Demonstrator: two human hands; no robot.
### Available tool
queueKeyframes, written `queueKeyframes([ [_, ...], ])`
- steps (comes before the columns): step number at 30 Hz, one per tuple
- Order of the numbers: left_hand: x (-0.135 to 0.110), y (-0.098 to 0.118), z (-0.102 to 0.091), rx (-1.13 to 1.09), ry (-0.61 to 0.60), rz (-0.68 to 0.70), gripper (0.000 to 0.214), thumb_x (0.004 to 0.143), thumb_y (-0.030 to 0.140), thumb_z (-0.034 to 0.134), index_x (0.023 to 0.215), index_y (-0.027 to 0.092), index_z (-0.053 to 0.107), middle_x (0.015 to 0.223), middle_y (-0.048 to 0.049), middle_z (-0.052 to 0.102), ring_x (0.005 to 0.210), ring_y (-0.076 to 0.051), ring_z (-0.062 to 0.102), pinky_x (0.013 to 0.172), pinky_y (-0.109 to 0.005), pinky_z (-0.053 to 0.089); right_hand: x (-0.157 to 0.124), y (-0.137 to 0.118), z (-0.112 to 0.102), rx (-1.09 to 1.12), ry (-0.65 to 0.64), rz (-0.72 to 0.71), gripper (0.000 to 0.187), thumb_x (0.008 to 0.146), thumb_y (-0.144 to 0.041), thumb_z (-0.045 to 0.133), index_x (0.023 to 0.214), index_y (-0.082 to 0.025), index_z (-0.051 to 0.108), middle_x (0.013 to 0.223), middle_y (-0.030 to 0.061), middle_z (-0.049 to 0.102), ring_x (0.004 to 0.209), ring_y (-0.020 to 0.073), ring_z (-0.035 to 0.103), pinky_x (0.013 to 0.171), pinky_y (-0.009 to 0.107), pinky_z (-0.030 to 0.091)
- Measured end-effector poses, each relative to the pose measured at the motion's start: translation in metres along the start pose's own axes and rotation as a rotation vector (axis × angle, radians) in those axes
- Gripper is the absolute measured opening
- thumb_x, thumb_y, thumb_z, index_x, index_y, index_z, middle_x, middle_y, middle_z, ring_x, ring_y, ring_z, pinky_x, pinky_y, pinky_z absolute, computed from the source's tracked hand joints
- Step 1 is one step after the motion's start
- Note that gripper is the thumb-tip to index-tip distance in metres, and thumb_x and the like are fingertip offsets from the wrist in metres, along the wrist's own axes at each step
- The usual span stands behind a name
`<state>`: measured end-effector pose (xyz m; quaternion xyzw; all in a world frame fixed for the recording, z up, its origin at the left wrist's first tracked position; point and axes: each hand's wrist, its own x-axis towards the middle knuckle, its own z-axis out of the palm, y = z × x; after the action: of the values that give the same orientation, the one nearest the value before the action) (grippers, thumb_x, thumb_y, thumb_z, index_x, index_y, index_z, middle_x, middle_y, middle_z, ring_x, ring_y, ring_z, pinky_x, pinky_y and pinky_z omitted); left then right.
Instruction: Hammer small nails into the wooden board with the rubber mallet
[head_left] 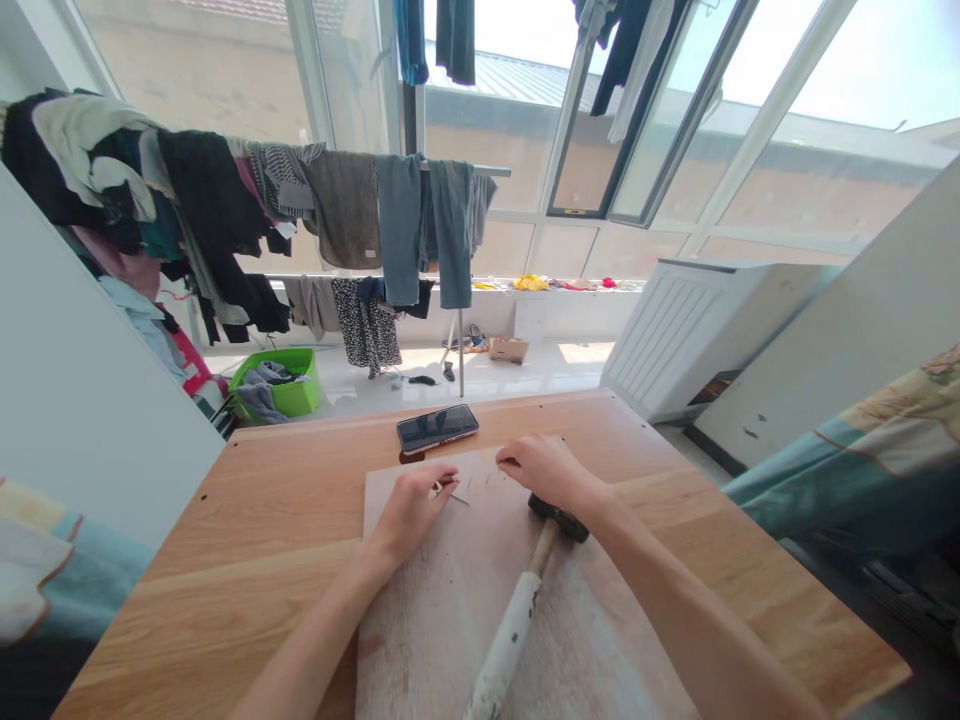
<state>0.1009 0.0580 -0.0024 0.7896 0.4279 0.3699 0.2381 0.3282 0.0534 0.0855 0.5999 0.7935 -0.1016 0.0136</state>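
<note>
My left hand [409,510] is closed over the far left part of a pale wooden board [420,620]. A thin nail [460,499] sticks out from its fingers. Across from it, my right hand [546,470] is pinched low above the board; whatever is between its fingertips is too small to make out. Between the hands, a few tiny thin nails [489,479] show on the board. A hammer [510,635] lies below my right hand and wrist, its black head partly covered and its white-wrapped handle pointing toward me.
A phone [438,428] lies beyond the board on the wooden table [262,520]. Past the table stand a laundry rack with hanging clothes [345,210] and a green basket [300,385]. A white cabinet [675,330] is at the right, with curtains on both sides.
</note>
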Motion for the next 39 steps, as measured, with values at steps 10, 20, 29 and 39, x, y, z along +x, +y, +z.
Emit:
queueKeyframes([
  [10,0.019,0.009,0.019,0.097,-0.078,0.067,0.019,0.09,0.006,0.066,0.097,0.02,0.076,0.094,-0.0036,0.082,0.086,-0.021,0.076,0.082,-0.03,0.057,0.0,-0.016,0.002,-0.012,-0.079,-0.004,0.028,0.102,-0.034,0.067,0.127,-0.021,0.067,0.13,0.0087,0.07,0.106,0.024,0.072,0.09,0.044,0.062],
  [20,0.013,0.028,-0.02,0.656,-0.483,0.411,0.025,0.089,-0.006,0.055,0.085,0.015,0.068,0.082,-0.0082,0.074,0.082,-0.025,0.071,0.076,-0.032,0.054,-0.028,-0.013,-0.007,0.17,0.199,-0.117,0.02,0.103,-0.025,0.064,0.093,-0.02,0.08,0.093,0.0045,0.081,0.088,0.0199,0.074,0.086,0.033,0.055],
  [29,0.012,0.045,-0.014,0.642,-0.49,0.466,0.024,0.087,-0.006,0.058,0.091,0.012,0.073,0.088,-0.0134,0.078,0.089,-0.029,0.075,0.081,-0.037,0.058,-0.058,-0.015,0.009,0.436,0.263,-0.111,0.019,0.095,-0.016,0.067,0.095,-0.019,0.086,0.091,0.0059,0.085,0.083,0.0203,0.076,0.078,0.027,0.054],
  [39,-0.061,0.022,-0.041,0.168,-0.149,0.056,0.053,0.093,0.023,0.07,0.143,0.022,0.056,0.143,-0.0117,0.068,0.133,-0.027,0.063,0.115,-0.046,0.051,-0.072,-0.009,0.039,0.562,0.341,-0.101,0.033,0.094,-0.025,0.067,0.125,-0.025,0.077,0.127,0.0053,0.08,0.116,0.0239,0.074,0.103,0.034,0.056],
])
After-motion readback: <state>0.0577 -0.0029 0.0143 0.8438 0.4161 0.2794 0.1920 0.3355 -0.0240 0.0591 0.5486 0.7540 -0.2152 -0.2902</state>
